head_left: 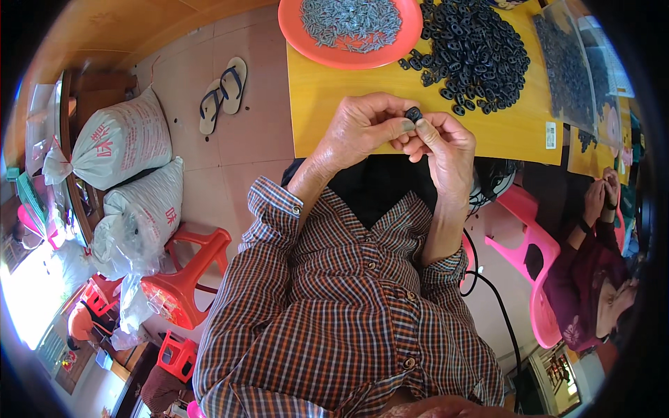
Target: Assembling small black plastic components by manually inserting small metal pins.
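L hand [362,129] & R hand [451,143] brought close together, thumbs & fingertips pinching one small black rounded piece [413,113] btwn them; piece is up over the yellow flat-topped worktop [317,104], close to its near edge, which runs under both hands & in front of the torso; other fingers curled in, not spread.

Room to move: bare yellow strip btwn L hand & the worktop's left edge, & another btwn hands & the round orange-red plastic plate [348,61] at the far side; plate holds a heap of small grey metal screws [352,26]; tighter on R, where a big loose pile of black oval pieces w/ holes [481,59] spreads, strays lying just beyond R hand; small white printed label [550,135] nr the worktop's right corner.

Past that, a clear plastic container [568,76], prob. a box or bag (view bent & hazy there), w/ more dark pieces; co-worker's hands [603,191] well apart, far R; off the left edge, tiled floor [261,87] w/ pale flip-flops w/ dark straps [223,94]; full white woven sacks [125,139] further L.
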The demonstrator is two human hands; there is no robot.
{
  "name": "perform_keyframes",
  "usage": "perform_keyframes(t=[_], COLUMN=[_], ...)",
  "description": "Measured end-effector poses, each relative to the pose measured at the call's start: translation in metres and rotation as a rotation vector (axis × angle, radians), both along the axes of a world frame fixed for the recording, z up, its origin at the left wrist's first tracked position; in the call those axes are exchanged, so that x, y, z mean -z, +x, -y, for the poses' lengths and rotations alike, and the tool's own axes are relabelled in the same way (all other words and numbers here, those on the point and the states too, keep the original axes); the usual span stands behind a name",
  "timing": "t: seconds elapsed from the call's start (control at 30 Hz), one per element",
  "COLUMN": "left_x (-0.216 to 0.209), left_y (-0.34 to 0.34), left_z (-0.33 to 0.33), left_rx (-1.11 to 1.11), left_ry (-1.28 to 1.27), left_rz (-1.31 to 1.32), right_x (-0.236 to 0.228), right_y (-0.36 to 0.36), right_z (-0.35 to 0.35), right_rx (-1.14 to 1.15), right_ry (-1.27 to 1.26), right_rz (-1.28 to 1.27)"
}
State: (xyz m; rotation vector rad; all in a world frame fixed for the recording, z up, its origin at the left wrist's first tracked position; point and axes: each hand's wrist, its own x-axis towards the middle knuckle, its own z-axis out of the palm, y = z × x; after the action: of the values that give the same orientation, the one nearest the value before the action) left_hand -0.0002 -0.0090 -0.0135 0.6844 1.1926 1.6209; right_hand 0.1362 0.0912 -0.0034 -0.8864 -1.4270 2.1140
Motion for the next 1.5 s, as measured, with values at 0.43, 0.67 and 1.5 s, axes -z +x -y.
perform_keyframes(t=[0.43, 0.67, 1.5], left_x=[-0.013, -0.018, -0.024], left_y=[-0.038, -0.051, -0.059], left_z=[0.027, 0.036, 0.04], left_rx=[-0.246, -0.2, -0.21], left_ry=[-0.236, -0.362, -0.39], left_rz=[-1.004, -0.951, -0.9], right_x=[-0.01, 0.008, 0.009], right_y=[0.01, 0.016, 0.005], right_z=[0.011, -0.014, -0.012], right_rx=[0.12, 0.463, 0.448], right_ry=[0.477, 0.905, 0.936], right_rz=[0.354, 0.412, 0.441])
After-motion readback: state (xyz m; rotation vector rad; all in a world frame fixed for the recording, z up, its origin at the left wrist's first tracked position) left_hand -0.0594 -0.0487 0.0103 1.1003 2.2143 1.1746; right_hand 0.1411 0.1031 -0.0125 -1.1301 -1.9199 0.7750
